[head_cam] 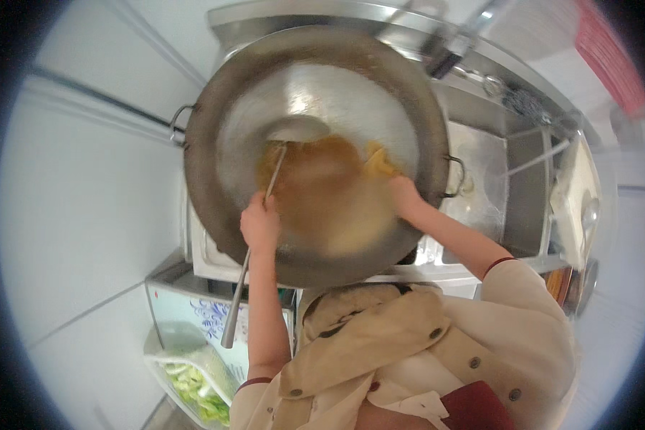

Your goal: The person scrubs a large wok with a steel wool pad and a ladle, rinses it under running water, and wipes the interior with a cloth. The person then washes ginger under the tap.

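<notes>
A large metal wok (322,86) fills the middle of the view, with brownish liquid (322,188) pooled in its lower half. My left hand (262,223) grips the long metal handle of a ladle-like tool (277,172). Its blurred head lies against the inner wok surface at the liquid's far edge, and its handle end sticks out over the near rim. In my right hand (404,198) is a crumpled yellow cloth (379,161), touching or just over the wok's right inner side; the blur hides which.
Loop handles (457,176) jut from both wok sides. Right of it is a steel sink (478,177); beyond that stands a whitish board or block (575,199). A tap (446,56) reaches over the back rim. At lower left, a bag-lined container (156,349) holds cut green vegetables (199,389).
</notes>
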{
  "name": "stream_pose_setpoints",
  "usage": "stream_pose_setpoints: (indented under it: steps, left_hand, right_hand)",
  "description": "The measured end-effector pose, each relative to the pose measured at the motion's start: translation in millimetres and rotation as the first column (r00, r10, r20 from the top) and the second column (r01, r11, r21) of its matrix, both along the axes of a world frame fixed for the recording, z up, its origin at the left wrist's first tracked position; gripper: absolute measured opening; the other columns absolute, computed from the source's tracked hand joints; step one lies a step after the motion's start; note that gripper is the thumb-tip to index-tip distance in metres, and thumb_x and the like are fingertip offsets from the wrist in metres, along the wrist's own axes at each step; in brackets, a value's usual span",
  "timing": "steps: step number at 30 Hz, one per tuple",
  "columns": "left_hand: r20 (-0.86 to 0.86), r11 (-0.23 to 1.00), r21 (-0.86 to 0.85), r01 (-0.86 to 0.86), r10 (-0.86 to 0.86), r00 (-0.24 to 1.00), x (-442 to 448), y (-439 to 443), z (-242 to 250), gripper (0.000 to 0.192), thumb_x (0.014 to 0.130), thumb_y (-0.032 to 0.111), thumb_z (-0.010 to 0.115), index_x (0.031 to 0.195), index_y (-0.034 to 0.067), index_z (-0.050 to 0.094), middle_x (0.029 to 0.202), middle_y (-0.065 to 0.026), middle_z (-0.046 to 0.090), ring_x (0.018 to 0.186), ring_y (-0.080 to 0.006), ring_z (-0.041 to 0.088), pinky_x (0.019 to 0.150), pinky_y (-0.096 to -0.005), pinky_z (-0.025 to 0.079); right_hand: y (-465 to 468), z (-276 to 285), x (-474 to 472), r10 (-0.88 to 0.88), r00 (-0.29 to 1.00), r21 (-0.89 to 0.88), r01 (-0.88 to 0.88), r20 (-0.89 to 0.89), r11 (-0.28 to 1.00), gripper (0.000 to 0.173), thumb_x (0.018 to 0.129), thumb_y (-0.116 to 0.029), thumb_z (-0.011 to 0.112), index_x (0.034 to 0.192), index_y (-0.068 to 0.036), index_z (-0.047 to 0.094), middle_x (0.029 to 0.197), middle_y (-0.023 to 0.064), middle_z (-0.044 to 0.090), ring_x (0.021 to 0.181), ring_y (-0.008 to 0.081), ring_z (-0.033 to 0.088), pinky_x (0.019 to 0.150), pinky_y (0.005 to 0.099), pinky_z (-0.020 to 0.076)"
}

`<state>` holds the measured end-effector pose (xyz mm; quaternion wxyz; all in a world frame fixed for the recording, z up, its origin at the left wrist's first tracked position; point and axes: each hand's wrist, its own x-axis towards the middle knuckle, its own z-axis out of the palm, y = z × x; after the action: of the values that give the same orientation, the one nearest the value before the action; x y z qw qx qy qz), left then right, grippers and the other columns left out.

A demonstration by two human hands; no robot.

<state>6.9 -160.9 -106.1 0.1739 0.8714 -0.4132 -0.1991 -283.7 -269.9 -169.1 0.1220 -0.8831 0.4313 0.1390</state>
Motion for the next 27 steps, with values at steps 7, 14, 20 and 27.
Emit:
stream_pose_setpoints:
  steps: [7, 14, 20, 27]
  left_hand:
    - [0.094, 0.995, -0.021, 0.1, -0.097, 0.991, -25, -24, -24, 0.021, 0.087, 0.02, 0.06, 0.103, 0.009, 0.064, 0.087, -0.02, 0.066, 0.083, -0.0384, 0.064, 0.07, -0.0461, 0.049]
    - [0.36, 0.936, -0.141, 0.323, -0.256, 0.897, -74, -35, -25, 0.032, 0.083, 0.01, 0.063, 0.113, 0.004, 0.054, 0.11, -0.0179, 0.052, 0.103, -0.0381, 0.05, 0.085, -0.045, 0.043]
    - [0.048, 0.923, -0.056, 0.38, -0.377, 0.925, -145, -51, -61, 0.044, 0.083, 0.012, 0.063, 0.123, 0.003, 0.05, 0.123, -0.0198, 0.052, 0.115, -0.0353, 0.049, 0.096, -0.0435, 0.04]
    - [0.266, 0.899, -0.124, 0.42, -0.378, 0.887, -173, -27, -93, 0.044, 0.083, 0.015, 0.064, 0.123, 0.001, 0.052, 0.109, -0.0204, 0.061, 0.088, -0.033, 0.063, 0.078, -0.0405, 0.05]
  right_hand:
    - [12, 95, -47, -0.19, 0.788, -0.015, 0.245, 0.586, 0.969, 0.019, 0.083, -0.029, 0.062, 0.085, -0.011, 0.068, 0.09, 0.0087, 0.067, 0.081, 0.0301, 0.065, 0.07, 0.0394, 0.0522]
    - [-36, 124, -244, -0.587, 0.127, 0.357, 0.686, 0.799, 0.634, 0.024, 0.092, -0.022, 0.056, 0.102, -0.003, 0.067, 0.092, 0.0077, 0.069, 0.075, 0.0145, 0.063, 0.069, 0.03, 0.0495]
    - [-200, 51, -416, -0.505, 0.101, 0.133, 0.904, 0.857, 0.407, 0.036, 0.09, -0.032, 0.058, 0.111, -0.004, 0.064, 0.104, 0.0135, 0.067, 0.095, 0.0225, 0.064, 0.083, 0.0341, 0.048]
    - [-390, -27, -577, -0.826, 0.298, -0.172, 0.954, 0.479, 0.244, 0.069, 0.085, -0.052, 0.054, 0.129, 0.0, 0.051, 0.13, 0.0208, 0.052, 0.123, 0.0351, 0.047, 0.104, 0.0418, 0.0337]
